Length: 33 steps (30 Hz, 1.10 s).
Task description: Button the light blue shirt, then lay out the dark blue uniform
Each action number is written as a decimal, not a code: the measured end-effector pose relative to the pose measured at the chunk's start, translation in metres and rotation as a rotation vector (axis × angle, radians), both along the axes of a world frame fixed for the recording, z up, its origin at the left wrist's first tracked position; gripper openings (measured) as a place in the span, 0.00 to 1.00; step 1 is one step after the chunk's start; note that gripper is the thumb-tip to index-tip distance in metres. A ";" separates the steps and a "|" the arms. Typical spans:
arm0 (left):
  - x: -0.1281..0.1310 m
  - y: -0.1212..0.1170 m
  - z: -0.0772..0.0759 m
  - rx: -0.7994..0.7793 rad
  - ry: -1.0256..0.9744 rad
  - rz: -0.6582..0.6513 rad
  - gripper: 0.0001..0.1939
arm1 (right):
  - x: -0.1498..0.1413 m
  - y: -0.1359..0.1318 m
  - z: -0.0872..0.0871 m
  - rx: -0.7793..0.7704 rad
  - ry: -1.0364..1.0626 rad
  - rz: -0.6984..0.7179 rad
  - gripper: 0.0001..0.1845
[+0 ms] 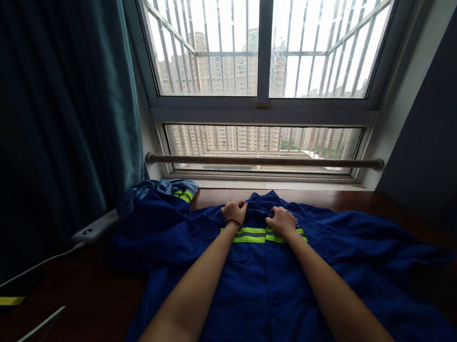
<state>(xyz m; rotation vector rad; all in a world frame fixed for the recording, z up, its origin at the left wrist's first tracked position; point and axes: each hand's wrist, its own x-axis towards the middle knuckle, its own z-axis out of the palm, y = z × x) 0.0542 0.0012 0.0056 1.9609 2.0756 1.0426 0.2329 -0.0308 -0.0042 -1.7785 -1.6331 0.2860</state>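
Note:
A blue work shirt (263, 293) with yellow-green reflective stripes lies spread flat on a dark wooden surface (93, 299), collar toward the window. My left hand (234, 211) is closed on the cloth near the collar, a bead bracelet on its wrist. My right hand (281, 220) is closed on the cloth just to the right of it, above the stripe. Both arms reach forward over the shirt's front.
A second blue garment with reflective stripes (167, 191) is bunched at the back left. A phone (92, 229) on a white cable lies at the left edge beside a dark curtain (44, 102). A rail (264, 159) runs across the barred window behind.

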 end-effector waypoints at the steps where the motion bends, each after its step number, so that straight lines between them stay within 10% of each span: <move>1: 0.000 -0.003 0.002 0.031 -0.003 0.041 0.15 | 0.004 0.002 0.000 -0.020 0.076 -0.028 0.10; 16: -0.002 -0.010 0.015 0.009 -0.029 0.207 0.16 | 0.012 0.015 0.002 -0.252 0.394 0.139 0.10; 20: 0.017 -0.023 0.033 -0.119 -0.058 -0.162 0.12 | 0.008 0.014 0.002 -0.265 0.559 0.114 0.09; 26: 0.045 -0.037 0.021 -0.807 -0.222 -0.707 0.16 | -0.001 0.008 0.005 -0.216 0.631 0.057 0.10; 33: 0.039 -0.049 0.000 -0.714 -0.590 -0.733 0.18 | -0.006 -0.021 0.008 -0.023 0.420 -0.035 0.08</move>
